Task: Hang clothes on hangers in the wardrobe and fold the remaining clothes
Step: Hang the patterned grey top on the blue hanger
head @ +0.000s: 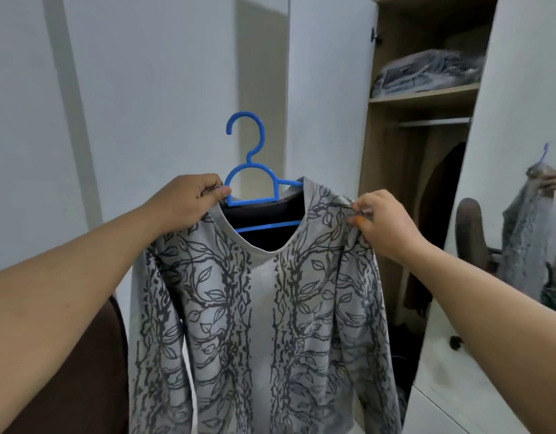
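Note:
A grey long-sleeved top (261, 314) with a dark leaf-and-vine print hangs in front of me on a blue plastic hanger (250, 170). The hanger's hook points up and left, and its bar shows through the neckline. My left hand (189, 198) grips the hanger's left shoulder together with the top's collar. My right hand (383, 220) pinches the fabric at the top's right shoulder. The open wardrobe (420, 98) stands to the right, with its metal rail (433, 123) under a shelf.
Bagged folded clothes (430, 73) lie on the wardrobe shelf, and a dark garment (442, 230) hangs below the rail. The mirrored wardrobe door (520, 214) stands open at right. A brown chair (82, 371) sits at lower left. White walls lie behind.

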